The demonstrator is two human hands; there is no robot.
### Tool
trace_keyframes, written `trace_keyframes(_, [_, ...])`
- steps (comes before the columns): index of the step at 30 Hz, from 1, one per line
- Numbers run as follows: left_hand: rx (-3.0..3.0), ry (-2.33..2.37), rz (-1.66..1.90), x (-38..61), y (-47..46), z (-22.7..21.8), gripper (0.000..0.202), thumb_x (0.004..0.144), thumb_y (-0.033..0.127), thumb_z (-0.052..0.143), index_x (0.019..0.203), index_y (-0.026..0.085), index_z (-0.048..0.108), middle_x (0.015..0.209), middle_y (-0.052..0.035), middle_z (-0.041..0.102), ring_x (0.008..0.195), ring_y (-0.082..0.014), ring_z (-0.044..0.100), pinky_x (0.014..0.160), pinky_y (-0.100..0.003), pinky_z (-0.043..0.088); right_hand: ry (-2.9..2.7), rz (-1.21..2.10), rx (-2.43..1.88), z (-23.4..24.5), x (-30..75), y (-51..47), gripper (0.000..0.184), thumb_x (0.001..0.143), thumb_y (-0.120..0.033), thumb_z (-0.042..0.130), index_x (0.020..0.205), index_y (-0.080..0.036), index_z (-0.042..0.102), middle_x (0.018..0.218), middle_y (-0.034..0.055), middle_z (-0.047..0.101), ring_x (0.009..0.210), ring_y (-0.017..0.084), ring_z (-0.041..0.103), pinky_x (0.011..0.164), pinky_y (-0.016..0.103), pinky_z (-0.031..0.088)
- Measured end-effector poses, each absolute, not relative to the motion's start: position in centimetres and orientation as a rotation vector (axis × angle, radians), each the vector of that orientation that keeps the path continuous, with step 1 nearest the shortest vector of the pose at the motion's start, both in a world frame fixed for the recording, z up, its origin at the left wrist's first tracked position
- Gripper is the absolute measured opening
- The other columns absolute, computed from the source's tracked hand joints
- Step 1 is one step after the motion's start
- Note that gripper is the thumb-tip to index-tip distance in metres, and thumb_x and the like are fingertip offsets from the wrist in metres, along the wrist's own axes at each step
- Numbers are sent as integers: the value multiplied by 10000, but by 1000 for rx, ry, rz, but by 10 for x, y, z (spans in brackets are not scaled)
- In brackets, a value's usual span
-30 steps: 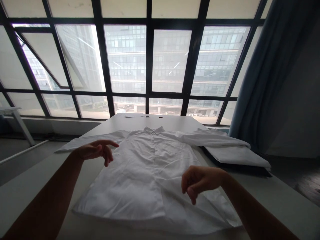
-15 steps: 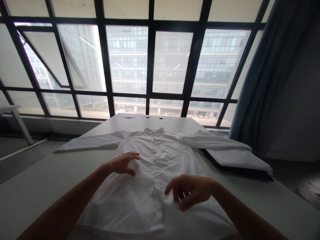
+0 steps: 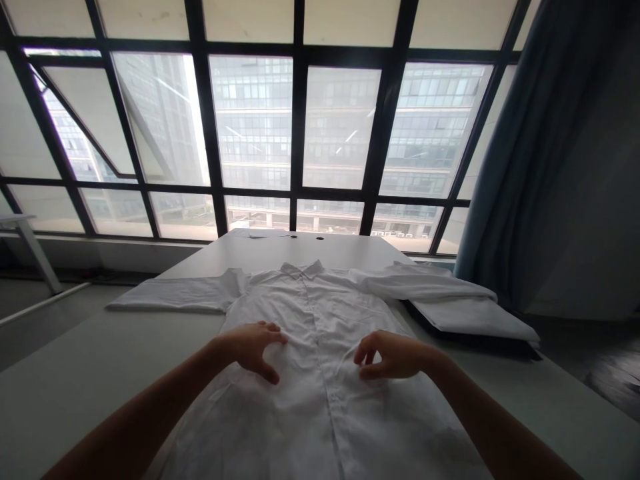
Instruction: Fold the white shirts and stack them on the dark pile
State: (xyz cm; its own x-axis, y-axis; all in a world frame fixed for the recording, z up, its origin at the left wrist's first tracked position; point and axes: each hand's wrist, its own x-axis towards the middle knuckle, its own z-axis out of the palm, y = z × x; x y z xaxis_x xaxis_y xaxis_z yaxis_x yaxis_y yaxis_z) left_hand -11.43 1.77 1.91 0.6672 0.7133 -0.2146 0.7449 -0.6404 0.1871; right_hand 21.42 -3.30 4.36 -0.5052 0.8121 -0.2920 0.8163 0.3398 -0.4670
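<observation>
A white button-up shirt [image 3: 305, 400] lies front up on the table, its collar [image 3: 302, 269] at the far end and its placket running toward me. Its left-hand sleeve [image 3: 170, 293] stretches out sideways over the tabletop. My left hand [image 3: 255, 349] rests at the left half of the shirt's body, thumb and fingers apart. On the other half is my right hand [image 3: 390, 355], its fingers bent and a gap showing between them and the thumb. Neither hand has a visible grip on the cloth. The shirt's hem is out of view at the bottom.
At the right, folded white cloth [image 3: 475, 315] sits on a dark flat board [image 3: 520, 348], with the shirt's other sleeve reaching across it. The white table [image 3: 60, 393] runs up toward large windows. A blue curtain [image 3: 505, 200] hangs at the right.
My right hand has moved away from me and to the right. My left hand has come slightly nearer. The shirt body has slid toward me, and its left shoulder is more bunched.
</observation>
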Motion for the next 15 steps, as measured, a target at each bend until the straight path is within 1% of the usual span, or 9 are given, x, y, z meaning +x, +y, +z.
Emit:
trace_keyframes(2, [2671, 1173, -36, -108, 16, 20, 477, 766, 549, 693, 1124, 233, 691, 1208, -105, 636, 1112, -313, 585, 933, -397, 447, 2532, -825, 1624, 45, 202, -31, 314, 804, -428, 644, 966, -184, 756, 900, 70, 743, 770, 190, 679, 655, 241, 473])
trace_keyframes(3, [2687, 1177, 48, -104, 16, 18, 340, 820, 493, 657, 1017, 222, 718, 1115, -88, 661, 1039, -277, 613, 882, -356, 462, 2537, -739, 1674, 43, 193, -28, 299, 827, -421, 616, 929, -177, 757, 842, 67, 743, 728, 183, 675, 631, 237, 459])
trace_keyframes(4, [2698, 1173, 128, -100, 17, 15, 264, 849, 442, 636, 948, 212, 721, 1052, -76, 667, 985, -249, 625, 836, -321, 466, 2546, -632, 1736, 40, 183, -24, 293, 845, -410, 593, 897, -171, 754, 803, 67, 740, 706, 181, 671, 619, 237, 448])
trace_keyframes(5, [2704, 1151, 194, -95, 18, 11, 224, 859, 404, 629, 922, 207, 716, 1018, -66, 664, 944, -226, 629, 797, -292, 464, 2546, -525, 1806, 36, 173, -20, 292, 856, -402, 574, 879, -168, 748, 793, 72, 739, 706, 183, 671, 615, 238, 442])
trace_keyframes(7, [2705, 1064, 279, -84, 20, 1, 197, 854, 362, 634, 963, 212, 702, 1004, -49, 654, 864, -187, 629, 729, -251, 453, 2516, -356, 1935, 28, 154, -9, 295, 860, -398, 557, 875, -167, 739, 843, 90, 743, 744, 198, 680, 619, 243, 443])
trace_keyframes(9, [2700, 971, 318, -74, 20, -7, 223, 858, 350, 616, 1029, 225, 686, 1006, -39, 648, 796, -160, 622, 687, -230, 443, 2478, -294, 1988, 23, 138, 1, 314, 849, -420, 563, 863, -158, 734, 874, 111, 745, 777, 215, 689, 629, 247, 454])
trace_keyframes(10, [2695, 944, 335, -70, 20, -11, 232, 863, 348, 601, 1042, 226, 683, 1000, -38, 649, 777, -155, 619, 678, -227, 441, 2458, -306, 1984, 21, 132, 6, 337, 846, -437, 561, 834, -146, 733, 841, 122, 744, 771, 221, 692, 631, 249, 461])
trace_keyframes(13, [2680, 942, 407, -59, 20, -16, 216, 868, 306, 561, 1005, 205, 694, 935, -47, 671, 779, -173, 626, 688, -235, 445, 2396, -397, 1940, 17, 121, 18, 386, 843, -439, 558, 685, -119, 703, 595, 123, 691, 666, 227, 687, 625, 266, 486])
trace_keyframes(15, [2645, 999, 457, -54, 23, -17, 198, 853, 246, 539, 936, 190, 709, 879, -54, 696, 788, -190, 637, 697, -243, 448, 2370, -492, 1929, 13, 118, 26, 354, 823, -371, 583, 579, -126, 660, 418, 86, 592, 575, 223, 666, 602, 277, 501])
